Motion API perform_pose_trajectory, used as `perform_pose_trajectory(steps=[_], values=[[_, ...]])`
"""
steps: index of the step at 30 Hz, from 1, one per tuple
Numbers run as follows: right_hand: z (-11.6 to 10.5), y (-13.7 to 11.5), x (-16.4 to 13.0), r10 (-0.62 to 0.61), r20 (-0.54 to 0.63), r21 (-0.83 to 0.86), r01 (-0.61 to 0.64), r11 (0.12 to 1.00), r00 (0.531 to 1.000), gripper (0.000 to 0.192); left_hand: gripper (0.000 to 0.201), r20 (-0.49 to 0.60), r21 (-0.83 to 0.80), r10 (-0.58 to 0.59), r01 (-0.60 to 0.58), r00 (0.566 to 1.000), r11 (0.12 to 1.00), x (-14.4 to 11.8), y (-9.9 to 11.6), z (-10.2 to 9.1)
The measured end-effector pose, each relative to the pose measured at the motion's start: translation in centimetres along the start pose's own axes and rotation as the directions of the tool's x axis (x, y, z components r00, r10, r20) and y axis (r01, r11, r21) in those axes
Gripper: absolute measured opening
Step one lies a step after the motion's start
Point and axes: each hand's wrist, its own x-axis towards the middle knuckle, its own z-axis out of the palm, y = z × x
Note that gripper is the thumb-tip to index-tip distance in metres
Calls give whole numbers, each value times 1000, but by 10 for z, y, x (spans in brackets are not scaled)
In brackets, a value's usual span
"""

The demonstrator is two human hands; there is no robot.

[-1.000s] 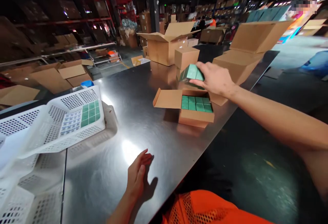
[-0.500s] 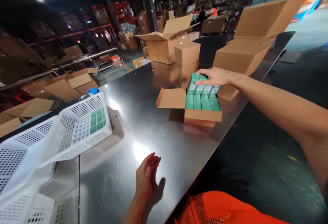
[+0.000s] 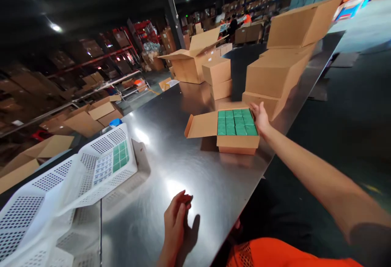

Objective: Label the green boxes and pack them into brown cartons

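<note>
An open cardboard carton (image 3: 237, 142) stands on the metal table, its lid flap folded out to the left. Rows of small green packets (image 3: 235, 123) fill it, lying level inside the rim. Against the carton's right wall is my right hand (image 3: 259, 117), fingers stretched out, holding nothing; whether its palm presses the wall I cannot tell. My left hand (image 3: 176, 219) hovers low over the bare metal near the front, its fingers loosely curled and nothing visible in it. On the left, a white perforated basket (image 3: 84, 165) contains more green packets (image 3: 120, 155) and some with white labels.
Closed cartons (image 3: 269, 77) are stacked behind my right hand. Two smaller boxes (image 3: 217, 71) and a large open box (image 3: 187, 68) stand farther back. A second white basket (image 3: 27, 210) adjoins the first. The metal table's edge (image 3: 244, 206) runs diagonally on my right.
My right hand has let go of the upper green packets and moved to the carton's right side. Those packets now sit level in the carton. My left hand has barely moved; the view has shifted slightly.
</note>
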Motion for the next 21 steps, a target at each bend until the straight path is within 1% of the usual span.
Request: perform_pose_trajectory(steps=[1, 2, 4, 6, 8, 10, 11, 13, 14, 15, 17, 19, 21], values=[[3, -1, -5, 40, -24, 60, -38, 997, 999, 113, 56, -7, 5, -12, 13, 1000, 1000, -1, 2, 2], [5, -4, -9, 51, -22, 82, -49, 995, 998, 116, 56, -17, 6, -22, 22, 1000, 1000, -3, 3, 4], [7, -12, -20, 32, 12, 92, -33, 995, 999, 119, 54, -61, 1, -35, 35, 998, 999, -4, 3, 7], [7, -18, -38, 4, 68, 97, -11, 995, 998, 115, 52, -82, 4, -42, 43, 996, 999, -4, 2, 8], [8, -19, -70, -3, 108, 89, -7, 996, 994, 106, 52, -49, 39, -59, 61, 997, 997, 0, 2, 7], [9, -16, -112, -4, 116, 58, -3, 998, 993, 91, 53, 7, 94, -91, 90, 996, 992, 8, 9, 8], [10, -15, -134, -30, 175, 61, 19, 998, 984, 84, 54, 23, 103, -110, 107, 994, 989, 14, 14, 9], [14, -18, -172, -90, 273, 92, 67, 994, 958, 74, 59, 17, 56, -126, 124, 992, 991, 32, 29, 14], [17, -23, -184, -123, 312, 105, 95, 990, 942, 69, 58, 21, -16, -115, 115, 993, 993, 44, 38, 17], [22, -30, -191, -143, 328, 110, 112, 988, 934, 64, 59, 28, -81, -70, 72, 997, 994, 57, 46, 20], [37, -46, -193, -124, 307, 92, 100, 991, 944, 53, 55, 11, -181, 7, -5, 1000, 983, 84, 60, 26], [54, -59, -186, -34, 226, 54, 22, 998, 974, 48, 59, 40, -245, 39, -28, 998, 969, 103, 68, 31], [68, -63, -178, 47, 132, 22, -51, 998, 990, 47, 68, 33, -266, 56, -45, 998, 963, 107, 69, 34]])
